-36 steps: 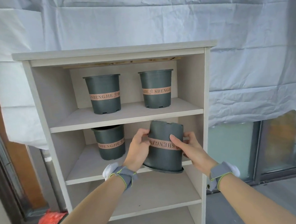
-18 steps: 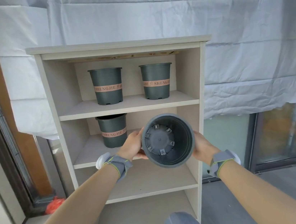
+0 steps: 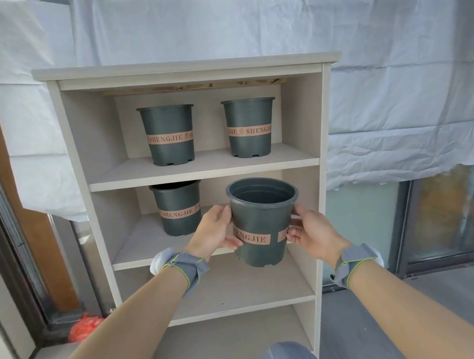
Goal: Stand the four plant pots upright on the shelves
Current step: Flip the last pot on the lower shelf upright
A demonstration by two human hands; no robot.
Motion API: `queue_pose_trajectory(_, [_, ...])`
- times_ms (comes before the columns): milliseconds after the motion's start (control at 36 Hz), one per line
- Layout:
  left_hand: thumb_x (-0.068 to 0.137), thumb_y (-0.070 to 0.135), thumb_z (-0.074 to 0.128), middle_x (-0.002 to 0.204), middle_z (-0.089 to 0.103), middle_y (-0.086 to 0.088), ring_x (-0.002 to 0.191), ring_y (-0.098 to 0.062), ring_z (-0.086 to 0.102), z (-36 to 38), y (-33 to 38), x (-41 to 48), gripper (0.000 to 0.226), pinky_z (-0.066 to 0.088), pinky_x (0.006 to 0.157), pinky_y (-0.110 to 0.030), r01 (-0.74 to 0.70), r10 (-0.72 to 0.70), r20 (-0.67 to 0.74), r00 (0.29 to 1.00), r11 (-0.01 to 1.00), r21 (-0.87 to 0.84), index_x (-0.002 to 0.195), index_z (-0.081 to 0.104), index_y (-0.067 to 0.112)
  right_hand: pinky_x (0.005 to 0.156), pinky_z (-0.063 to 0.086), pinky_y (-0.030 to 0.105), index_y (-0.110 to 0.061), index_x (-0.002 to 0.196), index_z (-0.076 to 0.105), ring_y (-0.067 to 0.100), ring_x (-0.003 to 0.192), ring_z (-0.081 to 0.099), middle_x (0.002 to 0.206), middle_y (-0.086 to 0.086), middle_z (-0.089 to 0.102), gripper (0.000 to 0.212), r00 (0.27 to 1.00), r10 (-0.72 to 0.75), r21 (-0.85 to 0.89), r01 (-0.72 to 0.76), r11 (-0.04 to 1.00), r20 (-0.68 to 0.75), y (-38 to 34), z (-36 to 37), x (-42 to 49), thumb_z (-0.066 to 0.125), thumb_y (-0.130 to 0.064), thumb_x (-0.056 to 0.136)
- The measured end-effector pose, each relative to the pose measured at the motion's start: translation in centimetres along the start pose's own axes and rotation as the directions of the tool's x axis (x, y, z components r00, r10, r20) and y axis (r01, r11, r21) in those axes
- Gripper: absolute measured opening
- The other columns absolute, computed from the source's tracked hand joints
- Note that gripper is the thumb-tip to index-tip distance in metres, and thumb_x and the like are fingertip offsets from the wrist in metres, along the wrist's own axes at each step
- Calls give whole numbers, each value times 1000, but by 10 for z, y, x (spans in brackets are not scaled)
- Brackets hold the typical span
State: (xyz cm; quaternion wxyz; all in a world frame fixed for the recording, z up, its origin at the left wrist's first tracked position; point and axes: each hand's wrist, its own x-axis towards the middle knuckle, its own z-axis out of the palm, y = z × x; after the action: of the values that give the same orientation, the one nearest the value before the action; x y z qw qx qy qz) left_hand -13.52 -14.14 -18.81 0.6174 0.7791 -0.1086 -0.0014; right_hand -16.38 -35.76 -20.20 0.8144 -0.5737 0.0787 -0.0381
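Note:
Between my hands is a dark green plant pot (image 3: 262,218) with a pink band, held upright and slightly tilted, mouth up, in front of the right half of the second shelf (image 3: 145,248). My left hand (image 3: 214,232) grips its left side and my right hand (image 3: 309,233) its right side. Two matching pots stand upright on the top shelf (image 3: 203,165), one at the left (image 3: 169,134) and one at the right (image 3: 250,126). A third pot (image 3: 177,208) stands upright on the left of the second shelf.
The pale wooden shelf unit (image 3: 323,168) has two lower shelves, both bare. A white crumpled sheet (image 3: 364,57) hangs behind it. A glass door (image 3: 451,211) is at the right, a red bag (image 3: 83,326) lies on the floor at the left. My knees show at the bottom.
The held pot has been turned over from mouth-down, through mouth-toward-me, to upright with its mouth up. Both hands kept their grip. The view has pulled back from the shelf.

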Motion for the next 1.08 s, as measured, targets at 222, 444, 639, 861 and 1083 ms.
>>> queue_pose_trajectory(222, [98, 35, 59, 90, 61, -4, 68, -16, 57, 4, -16, 4, 44, 49, 54, -17, -112, 104, 56, 993, 979, 168, 122, 42, 2, 63, 46, 28, -9, 116, 67, 15, 58, 42, 100, 11, 69, 39, 991, -87, 37, 91, 995, -105, 11, 1, 22, 58, -44, 99])
queue_pose_trajectory(444, [85, 37, 76, 103, 60, -18, 80, -25, 59, 4, -38, 24, 56, 51, 57, -25, -207, 185, 101, 978, 936, 285, 111, 36, 7, 110, 44, 38, -18, 132, 59, 20, 123, 58, 134, -1, 64, 45, 979, -198, -50, 196, 979, -41, 19, 5, 34, 54, -48, 97])
queue_pose_trajectory(639, [77, 32, 83, 98, 57, -4, 83, -15, 52, 13, -56, 42, 45, 44, 75, -29, -257, 215, 145, 966, 877, 405, 99, 47, 14, 98, 44, 23, -23, 139, 49, 13, 132, 52, 141, -8, 57, 67, 942, -331, -199, 336, 920, 59, 26, 6, 44, 76, -44, 82])
queue_pose_trajectory(861, [68, 30, 89, 99, 53, -6, 91, -24, 53, 17, -65, 60, 59, 40, 67, -28, -160, 198, -52, 979, 900, 406, 97, 40, 15, 102, 45, 26, -31, 149, 36, 16, 136, 46, 150, -9, 46, 94, 915, -376, -365, 403, 839, 147, 40, -3, 54, 90, -30, 72])
queue_pose_trajectory(1083, [77, 29, 83, 120, 59, -7, 104, -25, 63, 12, -69, 77, 62, 50, 89, -35, -138, 157, -24, 987, 921, 364, 123, 44, 13, 92, 53, 21, -35, 145, 33, 18, 129, 51, 143, -1, 47, 97, 896, -415, -380, 444, 812, 160, 49, -3, 72, 92, -21, 70])
